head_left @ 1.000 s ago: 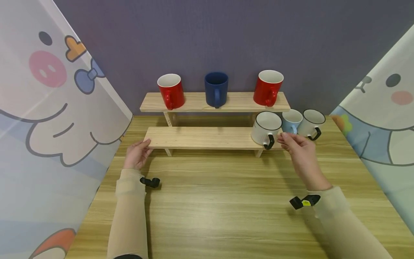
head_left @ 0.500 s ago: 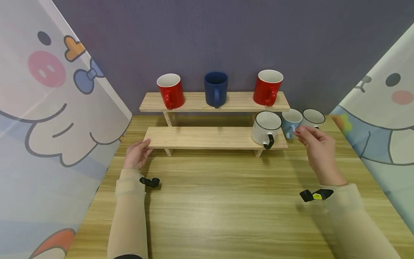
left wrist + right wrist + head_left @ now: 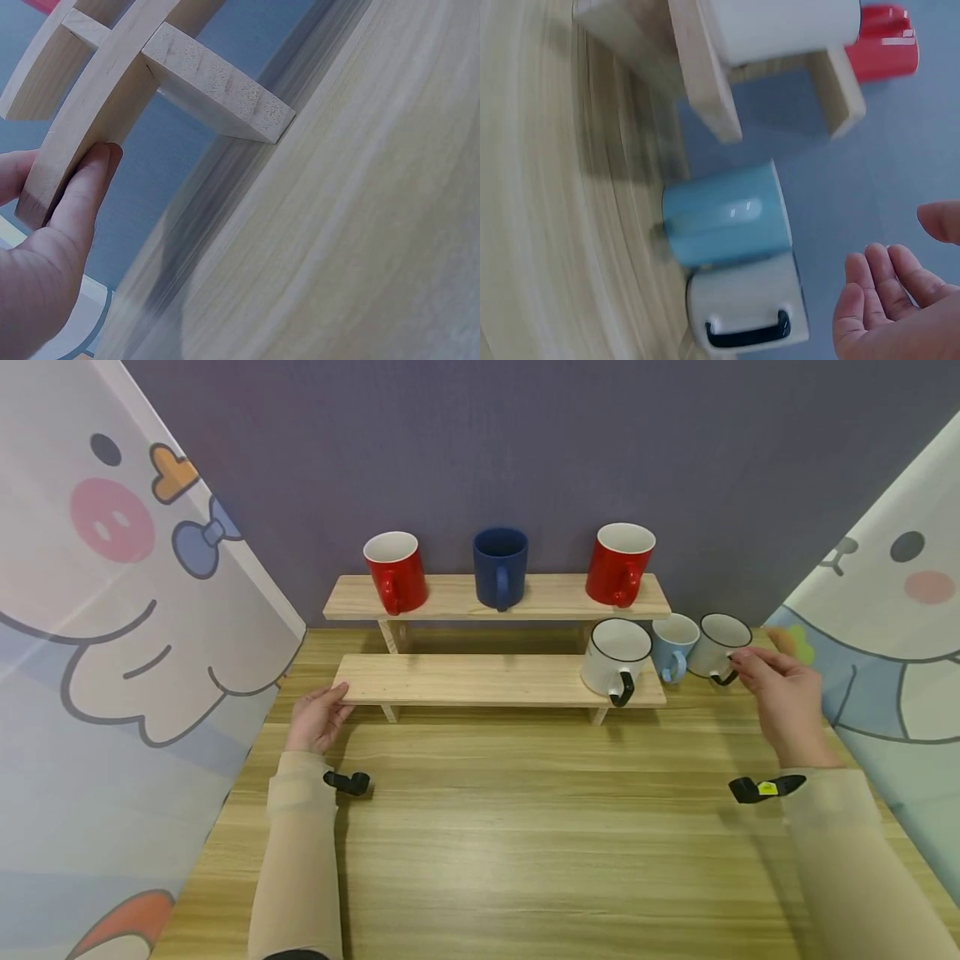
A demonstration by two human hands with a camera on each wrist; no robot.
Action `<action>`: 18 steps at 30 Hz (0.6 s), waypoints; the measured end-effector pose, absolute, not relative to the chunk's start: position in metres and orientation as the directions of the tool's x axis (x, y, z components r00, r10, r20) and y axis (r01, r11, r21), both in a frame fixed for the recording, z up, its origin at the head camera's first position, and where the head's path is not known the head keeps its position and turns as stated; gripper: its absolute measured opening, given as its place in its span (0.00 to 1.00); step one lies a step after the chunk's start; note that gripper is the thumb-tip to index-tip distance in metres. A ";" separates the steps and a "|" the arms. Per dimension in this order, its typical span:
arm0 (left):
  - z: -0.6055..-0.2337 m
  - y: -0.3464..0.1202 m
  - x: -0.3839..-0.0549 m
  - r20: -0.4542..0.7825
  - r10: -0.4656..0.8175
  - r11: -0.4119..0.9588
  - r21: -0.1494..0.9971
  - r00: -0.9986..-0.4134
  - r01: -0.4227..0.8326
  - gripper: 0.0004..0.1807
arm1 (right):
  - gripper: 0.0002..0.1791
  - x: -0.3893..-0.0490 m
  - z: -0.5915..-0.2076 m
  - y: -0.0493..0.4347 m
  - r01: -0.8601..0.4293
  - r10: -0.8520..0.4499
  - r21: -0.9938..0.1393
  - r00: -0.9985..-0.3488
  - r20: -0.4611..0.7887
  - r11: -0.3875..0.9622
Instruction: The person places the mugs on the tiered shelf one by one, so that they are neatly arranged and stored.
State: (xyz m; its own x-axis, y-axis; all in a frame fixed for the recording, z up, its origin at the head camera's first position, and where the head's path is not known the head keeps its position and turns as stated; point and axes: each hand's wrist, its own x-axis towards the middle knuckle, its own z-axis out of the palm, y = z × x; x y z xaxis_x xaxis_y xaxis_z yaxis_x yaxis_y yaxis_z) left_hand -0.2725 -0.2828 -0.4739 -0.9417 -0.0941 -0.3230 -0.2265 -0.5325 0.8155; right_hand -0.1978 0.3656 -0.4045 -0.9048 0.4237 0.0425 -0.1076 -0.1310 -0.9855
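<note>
Evidently, the person's left grip (image 3: 315, 718) has hold of the left end of the lower shelf (image 3: 465, 681), a plain board of pale wood, with digits on both faces — presumably to steady it. The right grip (image 3: 787, 703) holds nothing; its fingers are relaxed, the thumb apart. Nearest to it is a white mug with black rim and handle (image 3: 711, 650), upright on the wood-grain worktop (image 3: 510, 827), just beside a light-blue mug with white interior (image 3: 664, 643). A similar white mug (image 3: 606, 668) stands on the lower shelf's right end. Above, the pale wooden upper shelf (image 3: 450, 597) bears a glossy red mug (image 3: 405, 581), a dark-blue mug (image 3: 491, 581) and a second red mug (image 3: 609, 575), well apart — handles toward the person, apparently for easy reach.
</note>
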 end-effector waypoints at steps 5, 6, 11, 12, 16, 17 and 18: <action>-0.473 -0.283 -0.272 -0.328 -0.096 -0.534 0.814 -0.940 -0.229 0.35 | 0.11 -0.203 -0.410 0.382 -0.064 0.452 -0.992 -0.892 0.007 -0.112; -0.473 -0.283 -0.272 -0.331 -0.098 -0.532 0.814 -0.939 -0.231 0.35 | 0.12 -0.205 -0.411 0.385 -0.054 0.457 -0.992 -0.889 -0.003 -0.110; -0.474 -0.284 -0.274 -0.340 -0.102 -0.528 0.815 -0.935 -0.238 0.35 | 0.08 -0.209 -0.422 0.398 -0.017 0.479 -0.996 -0.877 -0.027 -0.087; -0.475 -0.284 -0.274 -0.337 -0.102 -0.527 0.816 -0.936 -0.237 0.35 | 0.08 -0.210 -0.425 0.401 -0.003 0.482 -0.997 -0.875 -0.033 -0.075; -0.475 -0.283 -0.274 -0.330 -0.105 -0.526 0.819 -0.938 -0.230 0.34 | 0.19 -0.216 -0.435 0.411 0.145 0.477 -0.983 -0.876 -0.074 0.114; -0.475 -0.283 -0.274 -0.331 -0.106 -0.526 0.818 -0.938 -0.230 0.35 | 0.23 -0.217 -0.437 0.413 0.181 0.470 -0.967 -0.879 -0.078 0.179; -0.475 -0.284 -0.274 -0.333 -0.104 -0.528 0.817 -0.937 -0.232 0.35 | 0.27 -0.219 -0.439 0.414 0.211 0.464 -0.949 -0.882 -0.082 0.234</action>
